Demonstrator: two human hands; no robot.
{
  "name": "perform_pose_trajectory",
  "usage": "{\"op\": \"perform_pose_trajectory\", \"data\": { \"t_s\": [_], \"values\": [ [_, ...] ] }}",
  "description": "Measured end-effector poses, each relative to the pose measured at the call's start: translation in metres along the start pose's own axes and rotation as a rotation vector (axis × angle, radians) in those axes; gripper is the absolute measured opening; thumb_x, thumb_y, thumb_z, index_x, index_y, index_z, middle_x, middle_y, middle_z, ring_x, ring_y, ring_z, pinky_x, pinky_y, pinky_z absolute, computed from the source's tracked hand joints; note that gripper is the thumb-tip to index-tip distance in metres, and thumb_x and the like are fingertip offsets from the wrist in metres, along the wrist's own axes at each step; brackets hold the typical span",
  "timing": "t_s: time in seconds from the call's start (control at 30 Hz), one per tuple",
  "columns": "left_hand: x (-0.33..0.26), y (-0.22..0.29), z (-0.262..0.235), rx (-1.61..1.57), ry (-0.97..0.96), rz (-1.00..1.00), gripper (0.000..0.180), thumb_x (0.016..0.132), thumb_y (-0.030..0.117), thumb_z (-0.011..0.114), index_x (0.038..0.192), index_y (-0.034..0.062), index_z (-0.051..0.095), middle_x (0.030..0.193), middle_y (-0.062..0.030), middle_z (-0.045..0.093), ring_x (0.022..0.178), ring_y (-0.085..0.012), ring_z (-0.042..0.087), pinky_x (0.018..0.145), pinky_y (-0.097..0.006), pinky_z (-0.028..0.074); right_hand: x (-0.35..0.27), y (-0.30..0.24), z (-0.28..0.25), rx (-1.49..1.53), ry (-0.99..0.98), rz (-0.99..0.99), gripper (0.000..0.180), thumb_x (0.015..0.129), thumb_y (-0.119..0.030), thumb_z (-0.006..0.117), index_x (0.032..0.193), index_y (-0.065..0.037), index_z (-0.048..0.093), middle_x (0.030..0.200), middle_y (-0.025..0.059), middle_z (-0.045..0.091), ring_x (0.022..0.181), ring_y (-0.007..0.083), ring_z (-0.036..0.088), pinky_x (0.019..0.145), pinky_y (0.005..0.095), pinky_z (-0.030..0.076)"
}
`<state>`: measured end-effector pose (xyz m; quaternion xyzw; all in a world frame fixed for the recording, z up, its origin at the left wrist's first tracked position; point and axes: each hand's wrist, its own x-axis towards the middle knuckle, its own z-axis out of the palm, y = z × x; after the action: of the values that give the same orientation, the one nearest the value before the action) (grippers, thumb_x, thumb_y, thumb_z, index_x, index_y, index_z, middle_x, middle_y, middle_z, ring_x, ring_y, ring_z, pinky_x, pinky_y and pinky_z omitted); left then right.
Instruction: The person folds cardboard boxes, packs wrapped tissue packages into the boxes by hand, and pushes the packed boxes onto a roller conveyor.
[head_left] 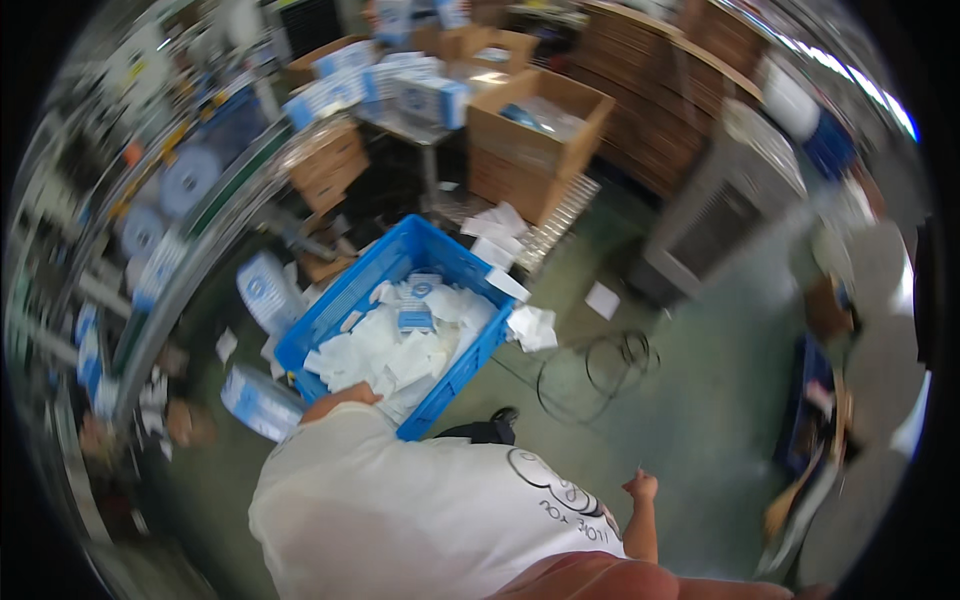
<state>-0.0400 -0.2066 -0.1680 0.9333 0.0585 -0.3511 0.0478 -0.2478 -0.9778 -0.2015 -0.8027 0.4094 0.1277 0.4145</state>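
White-sleeved and leaning forward, reaching the left hand (342, 394) down at the lower left of centre, over the near rim of the blue crate (335, 305). Resting that hand on the edge of the white paper packets (400, 350) heaped inside the crate, touching the nearest of them. Showing only the back of the hand and the knuckles, with the fingers tucked down among the packets, so cannot tell how far they are spread or whether they are gripping one.

Holding the right hand (640, 487) out in the lower right of centre, above the green floor (700, 410) and well apart from the crate. Keeping its fingers bunched close together, nearly closed, with the forearm running down toward the bottom edge. Possibly pinching something thin above the fingertips, but too small to tell.

Standing with a black shoe (505, 414) just beside the crate's near right corner. Looking past the crate at more white sheets (532, 327) lying against its right-hand wall and a single loose sheet (603, 299) farther right on the floor. Seeing a dark cable loop (600, 372) coiling on the floor right of centre, near the shoe. Noticing blue-and-white packs (262, 402) lying on the floor just left of the crate, and an open cardboard box (535, 130) sitting in the upper middle of the frame.
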Motion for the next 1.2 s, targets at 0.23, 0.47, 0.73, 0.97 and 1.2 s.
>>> {"op": "perform_pose_trajectory", "data": {
  "t_s": [0.23,0.47,0.73,0.97,1.2],
  "values": [
    [0.152,0.329,-0.063,-0.357,0.424,0.255,0.025,0.078,0.025,0.058,0.079,0.0023,0.069,0.084,-0.0223,0.067,0.076,-0.0381,0.066,0.069,-0.049,0.052,0.264,-0.146,-0.149,0.234,0.072,-0.214,0.012,0.088,-0.006,0.055,0.096,-0.001,0.062,0.082,0.0171,0.070,0.058,0.0221,0.064,0.048,0.0322,0.052],
    [0.112,0.682,-0.327,-0.541,0.521,0.981,0.035,0.083,0.038,0.066,0.094,0.0066,0.057,0.099,-0.0127,0.060,0.094,-0.0328,0.059,0.081,-0.045,0.045,0.363,-0.216,-0.128,0.151,-0.410,0.090,0.011,0.086,-0.010,0.059,0.092,-0.001,0.063,0.082,0.0152,0.070,0.066,0.0220,0.067,0.048,0.0331,0.052],
    [0.212,0.784,-0.524,-0.141,1.081,0.816,0.057,0.073,0.025,0.075,0.118,-0.0008,0.053,0.135,-0.0234,0.041,0.129,-0.0421,0.036,0.108,-0.052,0.027,0.588,-0.419,-0.164,-0.612,-0.459,-0.552,0.022,0.085,-0.018,0.060,0.070,-0.004,0.066,0.070,0.0070,0.068,0.056,0.0177,0.065,0.045,0.0324,0.047],
    [0.357,0.736,-0.540,-0.114,0.871,0.209,0.083,0.080,0.049,0.067,0.136,-0.0048,0.037,0.137,-0.0236,0.042,0.132,-0.0404,0.033,0.111,-0.053,0.022,0.723,-0.730,-0.126,0.065,-0.641,-0.557,0.017,0.091,-0.020,0.057,0.090,-0.003,0.060,0.068,0.0066,0.062,0.053,0.0158,0.059,0.045,0.0266,0.045],
    [0.347,0.749,-0.555,-0.035,0.909,0.138,0.073,0.078,0.046,0.070,0.129,-0.0008,0.047,0.126,-0.0165,0.052,0.121,-0.0353,0.045,0.104,-0.048,0.033,0.841,-0.939,-0.104,-0.084,-0.514,-0.683,0.018,0.080,-0.017,0.060,0.086,-0.001,0.066,0.076,0.0117,0.069,0.065,0.0211,0.066,0.062,0.0346,0.053]
  ]
}}
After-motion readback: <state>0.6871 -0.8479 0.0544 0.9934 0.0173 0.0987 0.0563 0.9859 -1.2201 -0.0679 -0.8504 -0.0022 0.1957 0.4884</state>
